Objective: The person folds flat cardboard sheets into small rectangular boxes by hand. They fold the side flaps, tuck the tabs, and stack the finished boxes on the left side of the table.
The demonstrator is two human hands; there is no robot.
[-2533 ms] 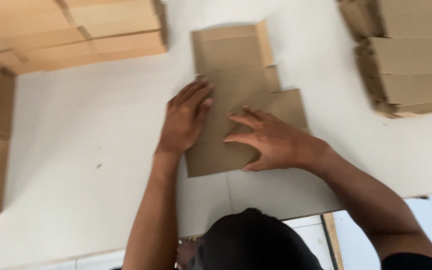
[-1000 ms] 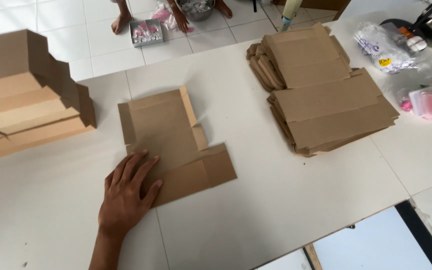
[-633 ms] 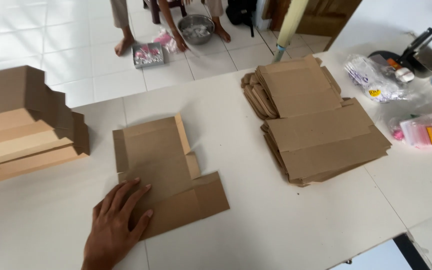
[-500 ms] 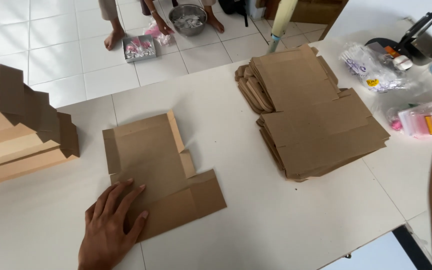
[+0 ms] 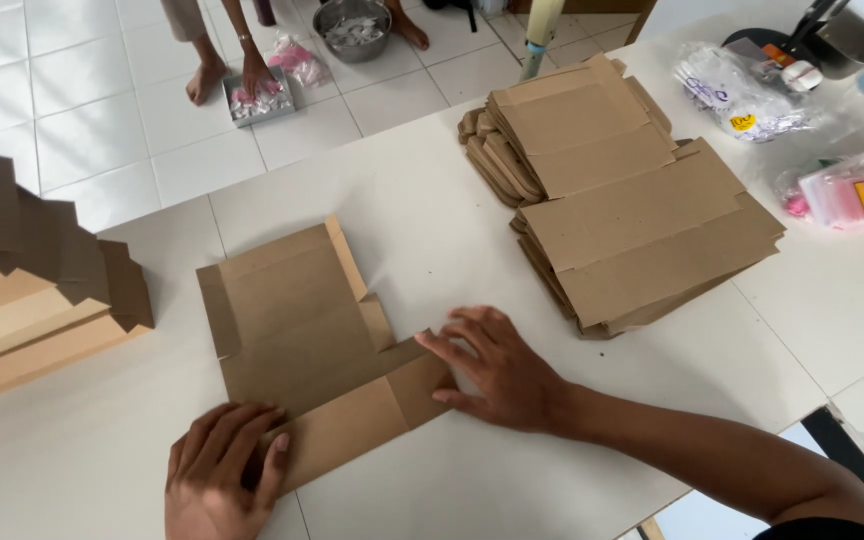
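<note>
White tabletop [image 5: 432,200] is carrying everything, with a tiled floor [image 5: 82,100] lying beyond its far edge. Near the front edge a flat cardboard box blank [image 5: 302,335] is lying unfolded, its flaps spread out. The left hand [image 5: 220,482] is pressing flat and open on the blank's near left corner, fingers spread, gripping nothing; its wrist is running off the bottom edge. The right hand [image 5: 500,368] is also lying open, fingertips touching the blank's right flap, palm resting on bare table. Bare tabletop is lying open between the blank and the things around it, widest behind the blank. To the right, well apart, a stack of flat cardboard blanks [image 5: 622,190] is sitting in two overlapping heaps. At the left edge, folded cardboard boxes [image 5: 32,300] are standing piled and partly cut off. In the far right corner, clear plastic bags [image 5: 752,95] and a pink-filled packet [image 5: 852,190] are lying; their contents are hard to make out. On the floor, a metal bowl [image 5: 352,25] and a small tray [image 5: 257,100] are holding small pale and pink items, and another person's bare feet [image 5: 202,80] are showing, the rest being cut off.
</note>
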